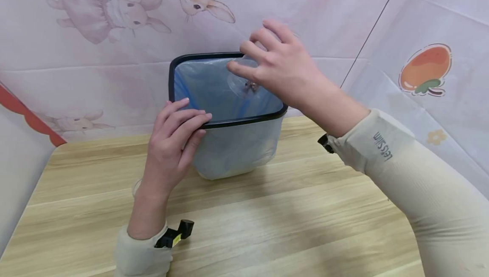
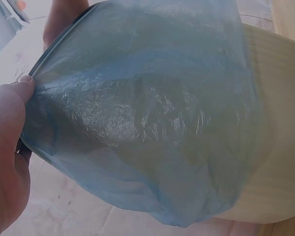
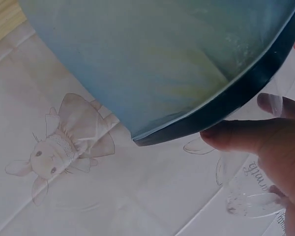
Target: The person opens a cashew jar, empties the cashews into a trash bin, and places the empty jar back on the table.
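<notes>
A trash bin (image 1: pixel 237 151) with a black rim (image 1: pixel 244 121) stands on the table, lined with a thin bluish plastic bag (image 1: pixel 202 83). My left hand (image 1: pixel 170 145) grips the near left corner of the rim, fingers over the edge and thumb outside; the left wrist view shows that thumb (image 2: pixel 23 88) against the bag. Above the far right part of the bin, my right hand (image 1: pixel 280 62) holds a tilted, clear plastic cup (image 1: pixel 236 82). Small dark bits (image 1: pixel 251 86) show in or behind the cup. Part of the cup (image 3: pixel 253 204) is hidden by the hand.
The wood-grain table (image 1: pixel 229 226) extends in front of the bin. Behind it hangs a pale sheet printed with rabbits (image 1: pixel 126 13), and a white side panel with a carrot print (image 1: pixel 425 69) stands at the right. A red scalloped edge (image 1: pixel 34 117) runs along the left.
</notes>
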A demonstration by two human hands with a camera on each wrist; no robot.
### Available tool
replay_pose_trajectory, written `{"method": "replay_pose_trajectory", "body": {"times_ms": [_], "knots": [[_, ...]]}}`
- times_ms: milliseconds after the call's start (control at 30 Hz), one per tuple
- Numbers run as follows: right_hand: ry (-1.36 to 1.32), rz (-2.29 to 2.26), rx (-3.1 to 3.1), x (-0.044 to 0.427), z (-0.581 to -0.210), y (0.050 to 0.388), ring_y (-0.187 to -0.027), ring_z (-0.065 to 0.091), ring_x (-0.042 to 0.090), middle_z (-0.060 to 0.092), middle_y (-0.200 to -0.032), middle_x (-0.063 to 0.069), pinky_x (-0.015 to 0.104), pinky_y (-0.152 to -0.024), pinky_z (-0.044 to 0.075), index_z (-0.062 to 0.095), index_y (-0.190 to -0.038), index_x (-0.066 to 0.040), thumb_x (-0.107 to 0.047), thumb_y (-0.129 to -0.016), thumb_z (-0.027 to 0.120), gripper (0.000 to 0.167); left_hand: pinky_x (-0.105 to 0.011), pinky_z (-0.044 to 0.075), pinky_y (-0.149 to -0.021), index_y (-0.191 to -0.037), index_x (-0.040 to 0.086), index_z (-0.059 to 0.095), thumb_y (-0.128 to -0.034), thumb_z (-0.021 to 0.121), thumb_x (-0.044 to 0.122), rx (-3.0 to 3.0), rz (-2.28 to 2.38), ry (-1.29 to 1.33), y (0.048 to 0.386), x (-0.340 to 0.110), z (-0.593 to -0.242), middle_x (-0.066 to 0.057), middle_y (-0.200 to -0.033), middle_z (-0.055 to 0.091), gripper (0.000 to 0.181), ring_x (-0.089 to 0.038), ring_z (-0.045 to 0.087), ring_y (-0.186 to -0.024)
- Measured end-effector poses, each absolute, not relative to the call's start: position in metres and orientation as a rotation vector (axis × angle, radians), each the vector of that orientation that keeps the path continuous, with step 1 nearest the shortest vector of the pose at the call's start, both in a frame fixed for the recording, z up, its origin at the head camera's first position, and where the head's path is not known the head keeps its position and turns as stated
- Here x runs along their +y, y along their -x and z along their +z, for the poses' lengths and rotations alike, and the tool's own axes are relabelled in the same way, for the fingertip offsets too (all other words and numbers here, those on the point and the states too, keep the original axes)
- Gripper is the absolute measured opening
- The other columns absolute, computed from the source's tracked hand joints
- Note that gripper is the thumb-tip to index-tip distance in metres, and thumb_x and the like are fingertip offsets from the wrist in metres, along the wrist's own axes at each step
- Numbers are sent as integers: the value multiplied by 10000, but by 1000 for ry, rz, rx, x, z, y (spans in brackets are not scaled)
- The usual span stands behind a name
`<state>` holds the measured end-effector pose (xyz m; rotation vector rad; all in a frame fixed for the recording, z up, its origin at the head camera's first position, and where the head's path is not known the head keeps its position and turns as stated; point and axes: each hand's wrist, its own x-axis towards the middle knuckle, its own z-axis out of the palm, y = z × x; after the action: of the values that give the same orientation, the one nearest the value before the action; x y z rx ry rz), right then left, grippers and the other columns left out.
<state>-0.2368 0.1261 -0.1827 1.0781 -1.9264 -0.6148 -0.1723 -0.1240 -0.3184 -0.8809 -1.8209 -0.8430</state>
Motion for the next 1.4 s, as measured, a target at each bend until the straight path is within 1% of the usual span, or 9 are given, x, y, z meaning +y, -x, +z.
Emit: {"method": "replay_pose_trajectory", "body": {"times_ms": [200,400,500,633,733,900,1167,1333,1400], "knots": [[-1083,-673,-1754,123,-184,238,-1153,555,273,625,-1169,52,431,-1158,333,637,-1271,-353,-4,-1001,523,455,-576,314,-1140,-1161,72,733,-1024,561,286,-1809,-852,879,172,-124,-318,-148,-1136,698,306,-391,533,-1271],[-1138,-515,-1881,123,-186,235,-1150,553,317,635,-1201,84,478,-1149,336,646,-1288,-307,58,-997,491,492,-569,315,-1143,-1163,73,731,-1023,562,286,-1809,-852,881,172,-124,-318,-146,-1136,698,306,-382,529,-1278],[-1133,-437,-2078,125,-186,232,-1181,518,347,612,-1250,100,490,-1111,350,606,-1356,-281,-47,-937,661,483,-570,313,-1143,-1163,70,731,-1023,564,283,-1808,-858,884,172,-123,-317,-148,-1136,698,305,-388,530,-1275],[-1060,-248,-2411,129,-186,229,-1205,490,343,587,-1278,90,511,-1011,398,540,-1432,-252,-246,-789,851,714,-568,314,-1143,-1159,68,732,-1022,567,282,-1802,-866,882,172,-124,-317,-148,-1134,698,304,-397,534,-1265],[-998,4,-2563,132,-185,230,-1210,507,320,594,-1294,73,519,-997,419,535,-1439,-233,-293,-762,867,756,-566,316,-1144,-1160,69,732,-1021,568,282,-1801,-862,882,173,-124,-317,-147,-1135,699,303,-394,535,-1265],[-952,319,-2618,140,-185,230,-1250,511,278,599,-1340,49,468,-1048,402,538,-1436,-208,-286,-732,886,789,-566,312,-1146,-1166,73,732,-1020,569,280,-1805,-864,884,173,-123,-318,-146,-1138,699,301,-398,534,-1265],[-877,746,-2621,159,-188,228,-1160,538,160,626,-1256,-24,420,-1035,412,515,-1454,-235,-254,-721,907,831,-568,308,-1148,-1170,76,731,-1019,571,278,-1810,-868,883,173,-124,-319,-144,-1141,698,299,-388,529,-1274],[-683,1141,-2611,175,-194,222,-1146,531,160,579,-1293,3,414,-1052,431,524,-1438,-284,-224,-713,911,824,-560,311,-1149,-1173,78,731,-1019,570,283,-1818,-861,881,173,-124,-321,-145,-1145,697,303,-383,528,-1280],[-633,1359,-2556,182,-198,221,-1118,573,206,573,-1289,52,387,-1001,485,536,-1424,-274,-155,-725,897,795,-557,311,-1149,-1175,80,730,-1018,570,284,-1821,-859,880,173,-124,-321,-144,-1146,697,303,-379,526,-1284]]}}
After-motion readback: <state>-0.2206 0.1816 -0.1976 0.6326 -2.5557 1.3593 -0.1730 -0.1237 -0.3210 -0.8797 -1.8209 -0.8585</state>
